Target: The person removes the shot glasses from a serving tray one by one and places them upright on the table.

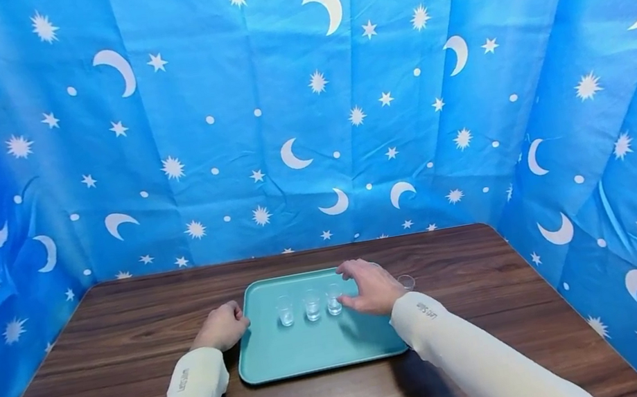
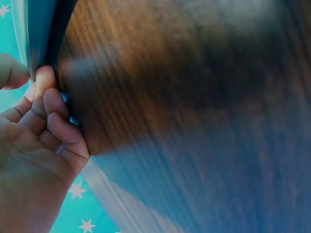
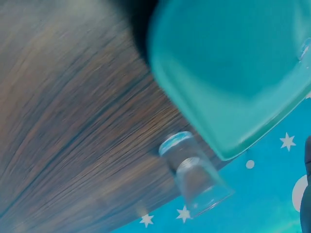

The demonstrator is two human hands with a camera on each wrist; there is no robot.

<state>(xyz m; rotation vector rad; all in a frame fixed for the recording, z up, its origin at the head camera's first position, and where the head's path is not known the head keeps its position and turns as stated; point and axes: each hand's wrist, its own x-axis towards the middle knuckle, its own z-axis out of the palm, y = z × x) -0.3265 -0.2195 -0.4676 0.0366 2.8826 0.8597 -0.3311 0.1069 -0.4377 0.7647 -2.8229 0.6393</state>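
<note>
A green rectangular tray [image 1: 326,355] lies on the table, with three small clear shot glasses in a row on it: a left glass [image 1: 285,311], a middle glass [image 1: 311,306] and a right glass [image 1: 333,300]. My left hand [image 1: 222,325] pinches the tray's left rim [image 2: 36,34] between thumb and curled fingers. Over the tray's right half, my right hand [image 1: 371,286] has its thumb and fingers spread, the thumb beside the right glass; whether they touch cannot be told. Another clear shot glass [image 3: 194,174] stands on the table just outside the tray's right side.
The dark wooden table [image 1: 128,343] reaches past the tray on all sides. Blue curtains [image 1: 251,97] with white moons and stars hang behind the table and on both sides.
</note>
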